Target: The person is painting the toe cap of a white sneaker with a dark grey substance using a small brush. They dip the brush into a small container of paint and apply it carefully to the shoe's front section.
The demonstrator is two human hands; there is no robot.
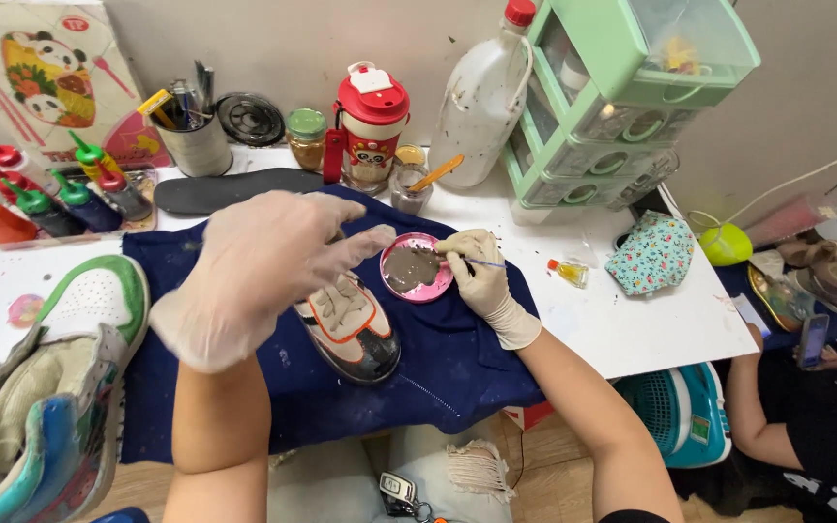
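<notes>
Looking down from the head camera, the person is working at a white table (pixel 651 320) spread with a dark blue cloth (pixel 457 368). The left hand (pixel 263 266), gloved, is hovering with fingers spread loosely above a white and orange sneaker (pixel 356 329) lying near the middle of the cloth; whether the fingertips are touching the shoe I cannot tell. The right hand (pixel 481 281), also gloved, is pinching a thin brush (pixel 481 261) and dipping its tip into grey-brown paint in a small pink dish (pixel 418 268), just right of the sneaker. The paint is already mixed and the brush is loading; the shoe's toe looks dark, so some colouring seems done, though how much is left is hard to judge. At the far left, squeeze bottles (pixel 46 199) are standing in a row, and a green-trimmed sneaker (pixel 89 300) is waiting at the near left
</notes>
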